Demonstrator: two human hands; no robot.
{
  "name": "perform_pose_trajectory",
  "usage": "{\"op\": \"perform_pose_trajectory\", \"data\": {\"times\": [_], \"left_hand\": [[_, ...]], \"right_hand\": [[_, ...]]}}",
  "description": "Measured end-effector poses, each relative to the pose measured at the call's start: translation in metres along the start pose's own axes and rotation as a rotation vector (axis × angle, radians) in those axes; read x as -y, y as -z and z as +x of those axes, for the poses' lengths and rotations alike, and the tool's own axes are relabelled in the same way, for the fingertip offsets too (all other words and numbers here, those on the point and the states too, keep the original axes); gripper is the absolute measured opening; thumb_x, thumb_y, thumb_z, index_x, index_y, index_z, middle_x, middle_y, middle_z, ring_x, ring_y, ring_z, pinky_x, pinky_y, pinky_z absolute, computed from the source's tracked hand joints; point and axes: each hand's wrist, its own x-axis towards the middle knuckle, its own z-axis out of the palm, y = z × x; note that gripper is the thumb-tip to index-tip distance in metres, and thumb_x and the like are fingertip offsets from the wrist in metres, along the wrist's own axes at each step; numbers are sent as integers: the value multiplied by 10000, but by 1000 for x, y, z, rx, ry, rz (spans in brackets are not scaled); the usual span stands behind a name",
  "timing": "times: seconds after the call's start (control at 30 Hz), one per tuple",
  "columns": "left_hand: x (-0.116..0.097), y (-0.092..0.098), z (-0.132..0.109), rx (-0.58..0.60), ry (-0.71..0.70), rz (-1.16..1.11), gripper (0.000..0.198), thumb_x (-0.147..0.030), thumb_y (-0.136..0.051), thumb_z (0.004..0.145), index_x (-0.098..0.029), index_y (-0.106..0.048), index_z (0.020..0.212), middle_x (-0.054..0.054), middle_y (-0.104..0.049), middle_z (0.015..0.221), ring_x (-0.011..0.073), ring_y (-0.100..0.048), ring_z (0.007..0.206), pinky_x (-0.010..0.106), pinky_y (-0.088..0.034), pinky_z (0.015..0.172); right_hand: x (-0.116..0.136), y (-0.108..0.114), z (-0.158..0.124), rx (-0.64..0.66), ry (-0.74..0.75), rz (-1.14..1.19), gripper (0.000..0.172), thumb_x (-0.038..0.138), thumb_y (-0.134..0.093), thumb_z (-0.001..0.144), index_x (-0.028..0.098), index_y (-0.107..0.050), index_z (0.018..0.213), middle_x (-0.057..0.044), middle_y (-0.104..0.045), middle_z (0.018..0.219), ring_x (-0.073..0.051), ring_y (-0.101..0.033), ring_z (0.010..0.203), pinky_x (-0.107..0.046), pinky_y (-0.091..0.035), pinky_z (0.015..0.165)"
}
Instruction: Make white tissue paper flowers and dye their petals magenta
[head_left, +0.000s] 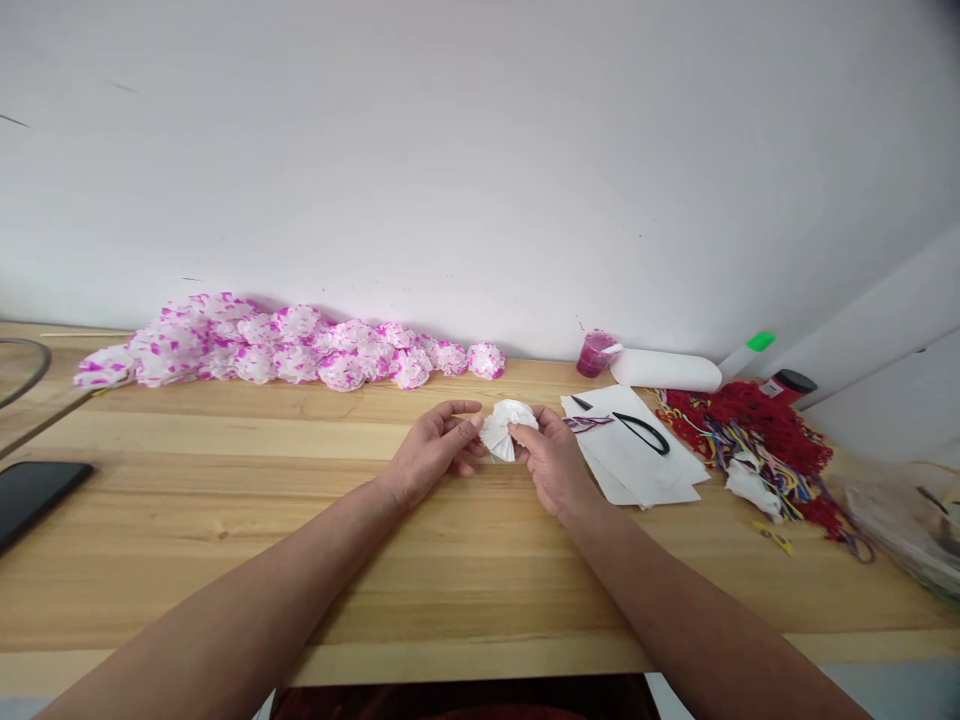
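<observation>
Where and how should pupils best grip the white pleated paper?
The white pleated paper is probably best pinched lightly near its middle, coming from the right, where the thumb of the right hand rests: its thin folds spread outward from there, so gripping the ruffled rim could crush them.

Bare forearms (300, 570) (660, 580) angled inward, hands (435, 448) (556, 462) near each other, thumbs (463, 432) (526, 437) uppermost

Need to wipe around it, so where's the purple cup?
In the head view, the purple cup sits right of centre near the wall, just left of the white cylinder.
</observation>
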Motion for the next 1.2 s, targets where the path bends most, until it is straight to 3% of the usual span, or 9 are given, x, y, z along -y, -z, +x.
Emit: {"op": "perform_pose_trajectory", "data": {"times": [0.1, 0.2, 0.37, 0.47, 0.73, 1.07, 1.2], "left_hand": [[1, -2, -2, 90, 30, 56, 607, -464, -764, 763, -152, -539, 1233, 80, -702, 893, 171, -665, 760, 218, -515, 526], [2, -3, -3, 128, 46, 125, 475, -459, -756, 769, -131, -618, 1084, 81, -703, 854, 148, -643, 707, 193, -475, 492], [0, -2, -1, 0, 36, 54, 334, -445, -736, 776, -140, -617, 841, 21, -666, 707, 99, -580, 572, 190, -473, 493], [-2, -2, -1, -24, 21, -6, 328, -448, -723, 788, -151, -601, 857, 18, -672, 734, 109, -601, 617, 198, -500, 523], [4, -1, -2, 74, 38, 236, 402, -536, -663, 828, -135, -665, 863, 28, -666, 697, 85, -542, 540, 172, -419, 448], [2, -5, -1, -15, 49, -15, 349, -450, -719, 802, -141, -599, 910, 40, -684, 795, 122, -634, 672, 202, -505, 552], [3, -5, -1, 50, 21, 51, 356, -443, -718, 813, -130, -615, 949, 38, -682, 787, 101, -604, 627, 210, -492, 573]], "right_hand": [[-1, -1, 0, -16, 32, 44, 281, 280, -769, 642, 205, -570, 826, 16, -655, 817, -152, -596, 733, -288, -482, 655], [-1, -2, -2, -14, 39, 70, 290, 258, -783, 634, 200, -543, 787, 31, -636, 752, -131, -576, 670, -268, -465, 612], [2, -4, -5, 14, -41, 13, 305, 228, -777, 613, 195, -558, 822, 22, -661, 776, -134, -589, 652, -258, -467, 562], [2, -6, -6, 42, -57, 19, 287, 210, -764, 631, 191, -564, 836, 27, -660, 758, -119, -582, 625, -250, -463, 562], [-1, -6, -5, -9, 27, 97, 265, 221, -773, 681, 193, -577, 857, 18, -678, 830, -116, -608, 677, -256, -491, 612], [0, -6, -8, -20, 16, 115, 265, 206, -779, 686, 190, -580, 862, 18, -682, 771, -122, -618, 681, -254, -487, 611], [1, -8, -8, -31, 11, 153, 275, 206, -794, 666, 186, -592, 853, 14, -689, 778, -125, -629, 715, -268, -518, 665]]}}
